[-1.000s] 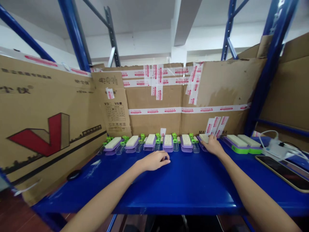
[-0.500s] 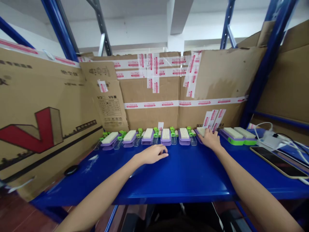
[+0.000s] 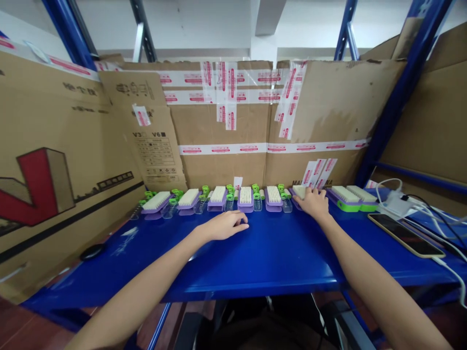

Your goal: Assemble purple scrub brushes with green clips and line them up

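Note:
Several brushes with cream bristles and purple bases stand in a row along the back of the blue table. My right hand lies over the rightmost purple brush, its fingers spread across the top and partly hiding it. My left hand rests at the table surface in front of the middle brushes, nearest to a purple brush; its fingers are loosely curved and apart, holding nothing. Small clear bottles with green tops, such as one bottle, stand between the brushes.
Two green-based brushes sit right of my right hand. Farther right lie a phone and a white power strip with cables. Cardboard walls enclose the back and sides. A black round object lies front left.
The camera view has shifted slightly, so the whole scene sits a little higher and further left. My hands keep nearly the same places, with my right hand still at the rightmost purple brush.

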### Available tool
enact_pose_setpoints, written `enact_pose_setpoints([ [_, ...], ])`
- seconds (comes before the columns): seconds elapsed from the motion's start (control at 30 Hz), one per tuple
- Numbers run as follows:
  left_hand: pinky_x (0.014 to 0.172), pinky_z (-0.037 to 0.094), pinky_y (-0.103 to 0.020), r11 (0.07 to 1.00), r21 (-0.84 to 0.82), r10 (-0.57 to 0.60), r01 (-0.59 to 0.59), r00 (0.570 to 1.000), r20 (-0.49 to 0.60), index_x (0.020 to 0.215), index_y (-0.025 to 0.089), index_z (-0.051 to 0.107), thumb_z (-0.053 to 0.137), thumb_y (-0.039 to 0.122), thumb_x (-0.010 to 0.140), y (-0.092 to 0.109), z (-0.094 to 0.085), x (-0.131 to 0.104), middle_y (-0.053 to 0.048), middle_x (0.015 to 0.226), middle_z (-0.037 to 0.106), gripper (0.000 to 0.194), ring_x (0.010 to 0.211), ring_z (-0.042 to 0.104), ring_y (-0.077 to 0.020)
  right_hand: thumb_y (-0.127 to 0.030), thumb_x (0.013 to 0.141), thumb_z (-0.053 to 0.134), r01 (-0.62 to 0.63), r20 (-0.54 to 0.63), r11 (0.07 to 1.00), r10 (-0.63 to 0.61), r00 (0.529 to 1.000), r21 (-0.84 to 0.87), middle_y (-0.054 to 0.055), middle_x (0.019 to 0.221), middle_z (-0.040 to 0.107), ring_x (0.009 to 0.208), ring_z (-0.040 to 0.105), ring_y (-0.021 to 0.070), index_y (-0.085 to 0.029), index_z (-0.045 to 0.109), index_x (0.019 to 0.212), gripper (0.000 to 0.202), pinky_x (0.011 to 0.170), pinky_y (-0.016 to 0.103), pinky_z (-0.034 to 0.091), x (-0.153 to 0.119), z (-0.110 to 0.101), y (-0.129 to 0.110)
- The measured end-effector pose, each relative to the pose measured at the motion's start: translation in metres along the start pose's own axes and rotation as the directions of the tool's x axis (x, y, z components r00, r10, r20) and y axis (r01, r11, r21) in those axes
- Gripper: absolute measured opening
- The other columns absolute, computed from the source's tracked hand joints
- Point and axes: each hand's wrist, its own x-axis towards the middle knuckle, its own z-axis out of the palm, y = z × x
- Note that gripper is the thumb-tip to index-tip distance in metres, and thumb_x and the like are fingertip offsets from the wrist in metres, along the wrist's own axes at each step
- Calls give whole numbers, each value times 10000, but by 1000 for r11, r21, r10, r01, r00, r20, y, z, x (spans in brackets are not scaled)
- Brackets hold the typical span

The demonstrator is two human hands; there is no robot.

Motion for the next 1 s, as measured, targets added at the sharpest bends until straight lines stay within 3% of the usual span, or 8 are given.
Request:
enact_pose_setpoints([
  [0.17, 758, 473, -363, 1000, -5, -15, 15, 1000, 14, 1196, 231, 755, 536, 580, 1133, 1, -1, 0, -55, 959, 727, 417, 845, 673, -236, -891, 1034, 467, -74, 51, 996, 72, 996, 42, 384, 1603, 574, 1494, 488, 571, -8, 544, 1630, 1068, 1191, 683, 433, 6, -5, 7],
  [0.33, 767, 469, -362, 1000, 2, -25, 25, 999, 25, 1210, 231, 745, 531, 566, 1137, 2, -2, -1, -54, 972, 723, 404, 848, 667, -233, -934, 1039, 323, -89, 3, 992, 89, 996, 94, 380, 1594, 586, 1497, 487, 575, -17, 626, 1561, 1099, 1211, 704, 403, 12, -10, 16],
  [0.5, 773, 488, -361, 1000, -4, -23, 23, 1000, 17, 1212, 227, 745, 535, 592, 1133, 2, -2, -1, -51, 958, 714, 428, 833, 661, -228, -796, 1109, 325, -147, -119, 987, 153, 981, 64, 385, 1545, 603, 1477, 488, 551, -17, 668, 1468, 924, 1189, 698, 392, 18, -6, 29],
  [0.63, 799, 504, -368, 1000, 0, -27, 27, 999, 24, 1245, 232, 740, 532, 582, 1136, 1, -1, -1, -53, 970, 720, 422, 851, 673, -234, -657, 1115, 450, -210, -212, 977, 214, 953, 44, 407, 1521, 598, 1486, 489, 527, 22, 559, 1510, 793, 1209, 681, 361, 22, 2, 42],
  [0.83, 834, 506, -370, 999, 16, -40, 39, 999, 35, 1280, 234, 731, 522, 585, 1143, 2, -1, -1, -59, 1014, 727, 431, 890, 686, -240, -543, 1062, 581, -234, -205, 972, 233, 951, 20, 405, 1528, 597, 1435, 559, 521, 56, 443, 1577, 802, 1232, 692, 310, 22, 4, 51],
  [1.0, 843, 511, -371, 999, 19, -46, 46, 998, 39, 1298, 233, 727, 531, 594, 1140, 1, 0, -1, -57, 1007, 725, 440, 885, 688, -241, -505, 1060, 578, -249, -194, 968, 242, 951, -11, 403, 1494, 601, 1427, 536, 523, 35, 564, 1473, 680, 1162, 673, 377, 21, 1, 50],
])
